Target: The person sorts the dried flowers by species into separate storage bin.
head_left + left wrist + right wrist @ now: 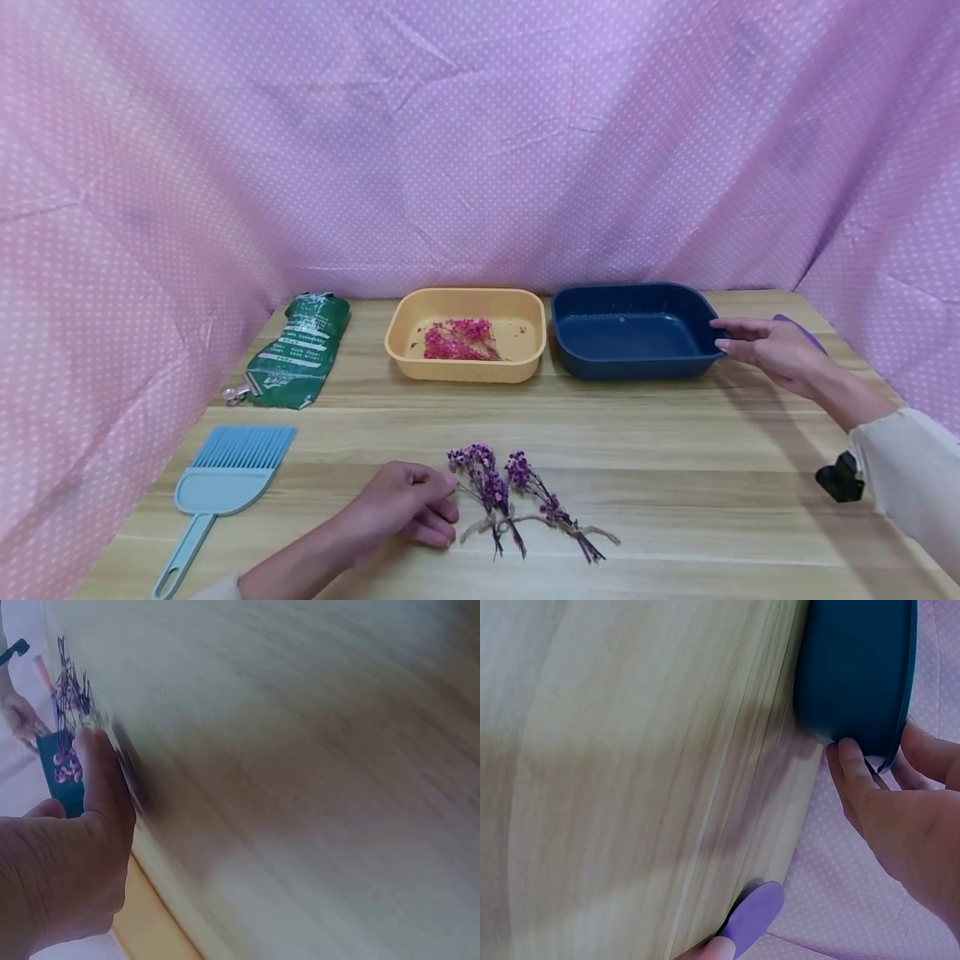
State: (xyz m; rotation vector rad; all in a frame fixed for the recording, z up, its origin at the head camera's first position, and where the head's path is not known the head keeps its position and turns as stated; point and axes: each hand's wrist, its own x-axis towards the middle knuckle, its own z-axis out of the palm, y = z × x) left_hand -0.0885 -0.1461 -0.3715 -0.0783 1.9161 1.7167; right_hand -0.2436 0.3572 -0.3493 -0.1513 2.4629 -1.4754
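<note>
My left hand (420, 504) is low over the table, its fingertips right beside a bunch of dried purple flowers (486, 485) tied with twine. In the left wrist view the fingers (105, 780) look fairly straight and the thumb stands apart; no held thing shows between them. A second tied purple bunch (546, 500) lies just right of the first. At the back right, my right hand (776, 350) grips the near right corner of a dark blue basin (637, 368). Its thumb is at the rim and its fingers (851, 769) press the outer wall.
A yellow basin (465, 372) holding dried pink flowers (459, 340) stands left of the blue one. A green bag (303, 354) with a metal clip and a light blue brush (225, 487) lie at the left. A purple rounded thing (756, 915) lies by the right edge.
</note>
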